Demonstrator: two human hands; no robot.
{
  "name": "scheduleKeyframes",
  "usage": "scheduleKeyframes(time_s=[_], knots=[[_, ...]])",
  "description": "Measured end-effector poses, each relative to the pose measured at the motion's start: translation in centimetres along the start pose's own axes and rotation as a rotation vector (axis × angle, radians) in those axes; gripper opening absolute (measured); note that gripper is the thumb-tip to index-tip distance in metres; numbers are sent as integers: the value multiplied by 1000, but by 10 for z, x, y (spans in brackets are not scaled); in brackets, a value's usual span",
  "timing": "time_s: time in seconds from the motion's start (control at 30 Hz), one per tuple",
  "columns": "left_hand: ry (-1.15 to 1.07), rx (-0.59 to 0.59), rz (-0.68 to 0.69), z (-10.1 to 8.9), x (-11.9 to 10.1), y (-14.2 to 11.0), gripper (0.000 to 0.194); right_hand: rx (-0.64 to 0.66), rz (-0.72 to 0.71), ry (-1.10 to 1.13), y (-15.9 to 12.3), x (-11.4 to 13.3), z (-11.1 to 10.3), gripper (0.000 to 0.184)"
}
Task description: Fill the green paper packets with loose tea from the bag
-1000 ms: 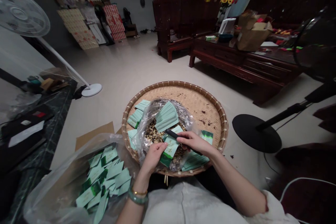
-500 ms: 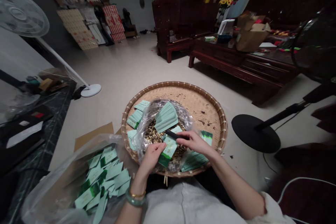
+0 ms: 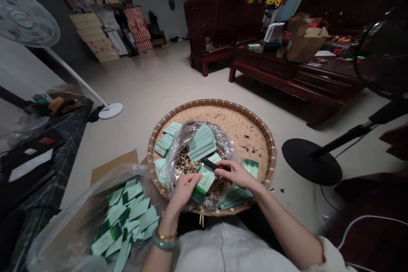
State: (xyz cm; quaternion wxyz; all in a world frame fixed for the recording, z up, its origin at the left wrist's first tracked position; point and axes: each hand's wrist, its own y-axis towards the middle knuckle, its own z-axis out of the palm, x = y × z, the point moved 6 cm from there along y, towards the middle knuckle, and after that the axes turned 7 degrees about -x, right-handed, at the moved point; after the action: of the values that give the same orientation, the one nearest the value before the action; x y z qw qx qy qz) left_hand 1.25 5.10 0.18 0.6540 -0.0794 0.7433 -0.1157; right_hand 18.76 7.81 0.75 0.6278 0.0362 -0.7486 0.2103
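My left hand (image 3: 185,188) pinched on a flat mint-and-dark-green packet (image 3: 205,182), my right hand (image 3: 235,173) clamped around a slim black stick-shaped tool (image 3: 210,164), both over a round woven bamboo tray (image 3: 244,126).

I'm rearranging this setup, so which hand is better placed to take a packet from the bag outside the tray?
Probably the left hand: it is nearer the plastic bag of green packets, though it pinches another packet. The right hand is farther away and holds a black tool.
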Motion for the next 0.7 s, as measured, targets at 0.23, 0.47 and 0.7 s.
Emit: scheduleKeyframes(time_s=[0.23,0.47,0.7], knots=[[-286,-237,-46,-26,-2,-1,38,-33,-113,-321,-5,-7,-35,48],[-1019,-401,167,-59,-10,-9,31,72,-273,-677,-5,-17,-18,44],[-806,-308,208,-33,-16,-7,58,-370,-231,-725,21,-24,-31,38]])
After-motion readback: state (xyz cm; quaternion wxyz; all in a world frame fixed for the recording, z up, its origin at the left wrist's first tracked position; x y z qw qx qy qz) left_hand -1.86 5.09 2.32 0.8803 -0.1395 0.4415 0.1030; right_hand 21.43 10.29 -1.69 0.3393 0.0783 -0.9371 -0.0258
